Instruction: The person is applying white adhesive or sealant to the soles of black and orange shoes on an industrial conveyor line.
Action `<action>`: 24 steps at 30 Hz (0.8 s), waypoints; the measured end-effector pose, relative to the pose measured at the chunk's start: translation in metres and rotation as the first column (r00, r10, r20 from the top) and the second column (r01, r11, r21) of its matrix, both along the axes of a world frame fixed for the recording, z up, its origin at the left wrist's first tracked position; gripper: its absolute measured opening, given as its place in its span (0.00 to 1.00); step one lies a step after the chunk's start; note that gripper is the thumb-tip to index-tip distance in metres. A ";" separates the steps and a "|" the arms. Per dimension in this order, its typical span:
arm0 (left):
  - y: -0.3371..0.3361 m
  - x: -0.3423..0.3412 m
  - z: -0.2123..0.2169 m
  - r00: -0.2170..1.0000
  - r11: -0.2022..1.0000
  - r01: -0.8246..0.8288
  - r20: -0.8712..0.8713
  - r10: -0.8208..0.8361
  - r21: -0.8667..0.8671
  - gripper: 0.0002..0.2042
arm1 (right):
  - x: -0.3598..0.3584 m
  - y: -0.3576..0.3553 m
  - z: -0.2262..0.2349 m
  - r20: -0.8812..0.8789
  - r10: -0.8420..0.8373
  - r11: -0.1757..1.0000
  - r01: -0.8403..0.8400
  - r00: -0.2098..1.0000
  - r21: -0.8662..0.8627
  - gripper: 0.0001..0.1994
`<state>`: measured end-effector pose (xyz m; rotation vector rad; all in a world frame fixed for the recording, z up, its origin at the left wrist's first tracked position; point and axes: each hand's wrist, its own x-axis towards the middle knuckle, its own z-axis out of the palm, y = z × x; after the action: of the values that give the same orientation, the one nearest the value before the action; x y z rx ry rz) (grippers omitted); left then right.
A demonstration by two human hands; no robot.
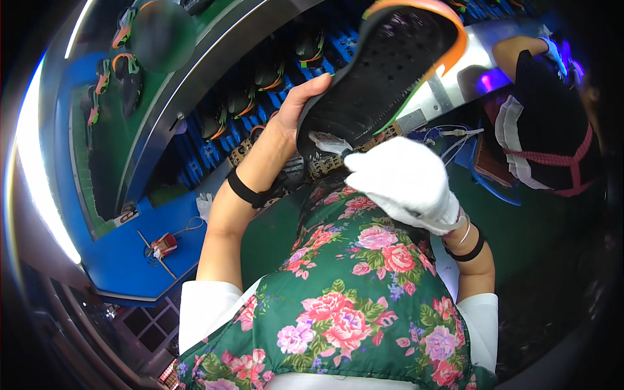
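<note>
My bare left hand (300,107) grips the edge of a large black shoe piece (390,71) with an orange and green rim. The piece is held up at a slant, its black underside facing me, with small dots on it and a wet-looking shine in places. In a white glove, my right hand (406,185) is closed round the dark handle of a small brush (330,143). The pale bristles lie against the lower end of the underside. Most of the handle is hidden by the glove.
Behind stands a rack of blue rollers (195,166) with several dark shoes (270,75). More shoes ride a green belt (162,84) at left. On a blue table (120,260) sits a small red container (166,245) with a stick. A co-worker's arm (520,49) shows at right.
</note>
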<state>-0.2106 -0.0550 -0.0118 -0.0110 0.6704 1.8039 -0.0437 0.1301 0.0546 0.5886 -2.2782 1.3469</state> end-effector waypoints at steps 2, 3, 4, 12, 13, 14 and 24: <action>0.006 -0.004 0.016 0.987 0.996 0.043 0.153 -0.055 0.079 0.28 | 0.004 -0.001 -0.010 -0.113 0.105 0.979 -0.082 0.988 0.187 0.13; 0.008 -0.004 0.024 0.985 0.996 0.067 0.155 -0.075 0.056 0.27 | 0.006 -0.005 -0.008 -0.105 0.111 0.980 -0.092 0.988 0.177 0.12; 0.006 -0.005 0.024 0.985 0.996 0.063 0.156 -0.071 0.057 0.27 | 0.007 -0.005 -0.007 -0.104 0.115 0.980 -0.096 0.988 0.177 0.12; 0.011 -0.007 0.034 0.985 0.991 0.133 0.103 -0.136 0.031 0.25 | -0.001 0.006 0.003 -0.036 0.068 0.995 -0.065 0.997 0.075 0.14; 0.012 -0.007 0.033 0.985 0.990 0.136 0.102 -0.139 0.033 0.25 | 0.001 0.002 0.001 -0.052 0.101 0.991 -0.095 0.994 0.097 0.15; 0.011 -0.008 0.029 0.983 0.989 0.141 0.117 -0.145 0.042 0.24 | 0.003 0.000 0.000 -0.066 0.133 0.985 -0.125 0.989 0.119 0.16; 0.020 -0.007 0.001 0.989 0.998 -0.062 0.135 0.061 0.003 0.26 | 0.001 -0.008 0.002 0.130 0.007 0.985 0.016 0.992 -0.170 0.10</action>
<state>-0.2180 -0.0351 -0.0111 -0.1486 0.5724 1.8467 -0.0430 0.1223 0.0567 0.4503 -2.2313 1.6017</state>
